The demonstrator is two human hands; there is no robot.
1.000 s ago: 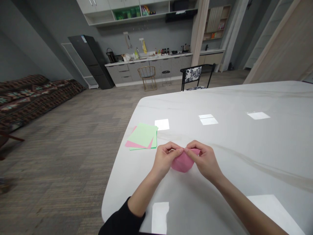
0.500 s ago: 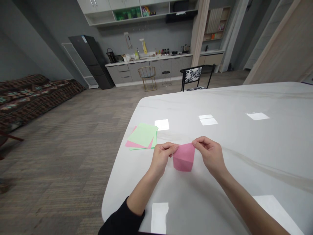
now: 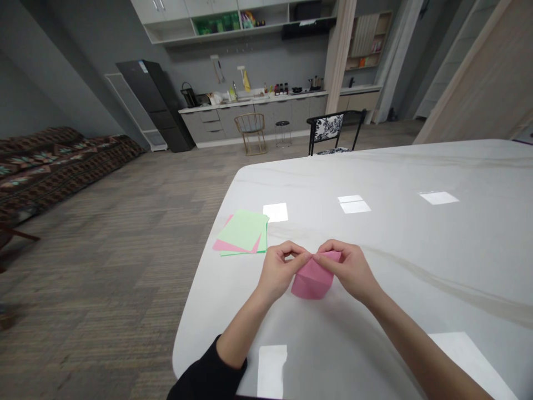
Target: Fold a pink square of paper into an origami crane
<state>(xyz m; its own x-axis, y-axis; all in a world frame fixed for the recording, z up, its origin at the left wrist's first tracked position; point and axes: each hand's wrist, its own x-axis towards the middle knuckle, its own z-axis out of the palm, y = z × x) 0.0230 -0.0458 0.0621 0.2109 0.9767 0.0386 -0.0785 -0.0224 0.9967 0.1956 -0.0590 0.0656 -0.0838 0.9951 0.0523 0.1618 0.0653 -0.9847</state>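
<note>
- And there it was, right at the fingertips: the left hand [image 3: 281,270] had its thumb and fingers pinched together on the upper edge of the pink paper [image 3: 313,284]!
- The right hand [image 3: 350,271] matched it, thumb and fingers clamped on that same edge, the two thumb tips almost meeting in the middle.
- The pink paper hung below the thumbs, creased across its face, with a corner poking out by the right fingers; whether its lower edge touched the tabletop, you couldn't tell.
- Both hands worked over the near part of the white table [image 3: 416,244], a glossy top with faint veins and bright patches of reflected light.
- Back along the arms: a black sleeve [image 3: 210,369] was pushed up on the left forearm, while the right forearm ran bare to the bottom of the view.
- Out to the left, beyond the left hand, a loose stack of sheets [image 3: 244,229] lay near the table's side edge, light green on top, pink peeking out beneath.
- Past the far edge stood a black-framed chair [image 3: 328,128] with a floral back, and farther off, a gold chair [image 3: 250,125], a round stool [image 3: 283,123] and a dark fridge [image 3: 156,105].
</note>
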